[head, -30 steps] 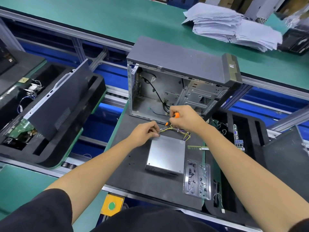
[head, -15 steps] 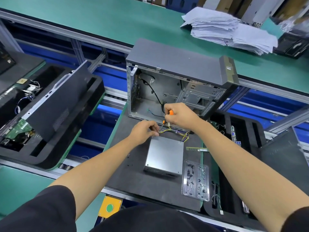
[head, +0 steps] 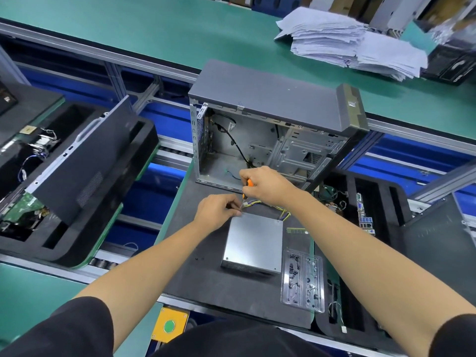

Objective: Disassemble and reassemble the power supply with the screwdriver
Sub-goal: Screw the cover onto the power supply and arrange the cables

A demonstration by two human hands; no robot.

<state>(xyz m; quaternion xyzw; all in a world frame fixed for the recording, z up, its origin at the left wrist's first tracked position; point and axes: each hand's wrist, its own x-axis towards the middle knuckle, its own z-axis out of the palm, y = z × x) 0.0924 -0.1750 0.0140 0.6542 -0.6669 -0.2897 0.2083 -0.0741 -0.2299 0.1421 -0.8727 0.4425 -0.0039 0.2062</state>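
Note:
A silver power supply (head: 253, 243) lies flat on the black foam mat (head: 203, 279), its coloured wire bundle (head: 280, 212) trailing off the far edge. My right hand (head: 268, 185) is closed around an orange-handled screwdriver (head: 247, 185), whose tip points down at the unit's far-left corner. My left hand (head: 217, 211) pinches at that same corner, fingertips beside the screwdriver tip; what it pinches is too small to make out. The open grey computer case (head: 270, 104) stands just behind both hands.
A clear plastic tray of small parts (head: 302, 278) sits right of the power supply, with a green memory stick (head: 296, 230) above it. Black foam trays with boards and a panel lie at left (head: 77, 176) and right (head: 360, 215). Stacked papers (head: 347, 45) rest on the far green bench.
My right hand with the screwdriver has dropped slightly toward the power supply's far-left corner. My left hand has stayed at that corner. The view has shifted a little.

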